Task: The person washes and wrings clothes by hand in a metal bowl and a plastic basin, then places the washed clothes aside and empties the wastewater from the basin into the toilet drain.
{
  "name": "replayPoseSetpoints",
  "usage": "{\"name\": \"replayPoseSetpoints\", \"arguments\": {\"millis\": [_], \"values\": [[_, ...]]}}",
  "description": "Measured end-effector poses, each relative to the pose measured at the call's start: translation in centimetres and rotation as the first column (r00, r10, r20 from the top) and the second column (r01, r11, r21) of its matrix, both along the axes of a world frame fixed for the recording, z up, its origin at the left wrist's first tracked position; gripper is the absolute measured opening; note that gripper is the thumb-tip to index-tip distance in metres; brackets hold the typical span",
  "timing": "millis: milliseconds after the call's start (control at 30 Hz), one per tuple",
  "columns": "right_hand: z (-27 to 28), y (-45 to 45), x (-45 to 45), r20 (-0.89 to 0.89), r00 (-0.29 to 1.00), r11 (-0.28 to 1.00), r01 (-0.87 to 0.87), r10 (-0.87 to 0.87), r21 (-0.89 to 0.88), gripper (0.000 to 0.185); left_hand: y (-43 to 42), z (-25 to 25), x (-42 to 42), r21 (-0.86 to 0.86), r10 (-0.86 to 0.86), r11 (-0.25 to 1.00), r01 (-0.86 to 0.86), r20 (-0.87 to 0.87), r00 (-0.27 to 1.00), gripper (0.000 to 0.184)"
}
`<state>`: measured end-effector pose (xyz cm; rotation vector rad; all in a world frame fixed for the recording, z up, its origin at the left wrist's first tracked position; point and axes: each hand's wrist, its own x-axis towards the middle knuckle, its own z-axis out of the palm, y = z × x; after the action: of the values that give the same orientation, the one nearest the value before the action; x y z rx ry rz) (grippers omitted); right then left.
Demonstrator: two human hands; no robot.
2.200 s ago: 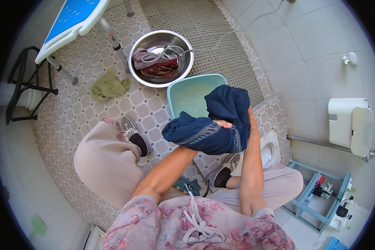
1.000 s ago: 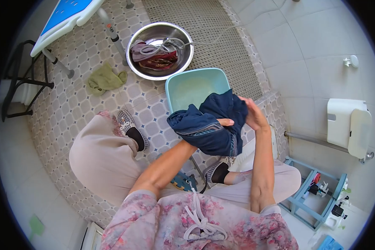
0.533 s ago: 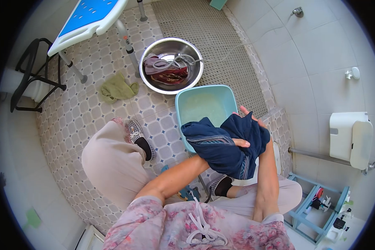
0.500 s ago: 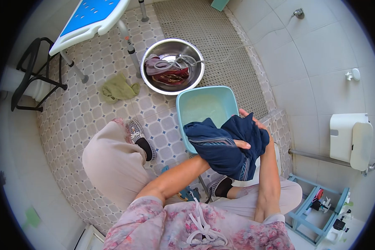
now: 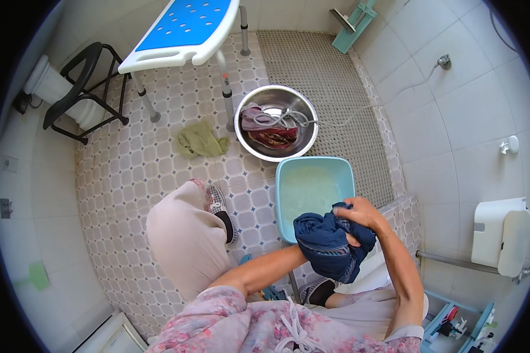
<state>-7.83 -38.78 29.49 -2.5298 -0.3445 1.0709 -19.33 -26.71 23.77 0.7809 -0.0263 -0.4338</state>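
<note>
A bunched navy blue garment [image 5: 327, 241] with a patterned band is held up over the near edge of a light blue plastic basin [image 5: 280, 203]. Cloudy liquid lies in the basin. My left hand [image 5: 352, 240] is mostly wrapped in the garment, with only part of its fingers showing on the right side; it grips the cloth from within. On the garment's upper right, my right hand [image 5: 362, 213] closes over a fold of it.
Beyond the basin, a steel bowl [image 5: 276, 158] holds maroon cloth [image 5: 275, 139], mauve cloth and a grey hose. An olive cloth [image 5: 202, 140] lies on the tiles. A blue-and-white shower seat [image 5: 182, 26], a black-framed chair [image 5: 79, 97] and a wall rail [image 5: 447, 263] stand around.
The garment is gathered into a tighter bundle. My right hand has come from its far side onto its top. The view has shifted, so things sit lower and further right.
</note>
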Motion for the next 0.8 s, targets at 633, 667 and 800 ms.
{"name": "replayPoseSetpoints", "arguments": {"millis": [633,667,800], "values": [[-7.3,0.1,3.6,0.310,0.946,0.920,0.202,-0.095,-0.334,0.043,-0.4,-3.1,0.8,0.351,0.125,0.925,-0.147,0.085,0.989,0.031],[-6.8,0.7,3.2,0.334,0.936,0.926,0.218,-0.109,-0.307,0.044,-0.4,-3.2,1.0,0.325,0.110,0.937,-0.124,0.060,0.992,0.031],[-3.1,2.3,2.2,0.313,0.937,0.956,0.224,-0.157,-0.191,0.049,0.2,-1.8,1.9,-0.047,-0.065,0.997,0.057,-0.189,0.980,0.033]]}}
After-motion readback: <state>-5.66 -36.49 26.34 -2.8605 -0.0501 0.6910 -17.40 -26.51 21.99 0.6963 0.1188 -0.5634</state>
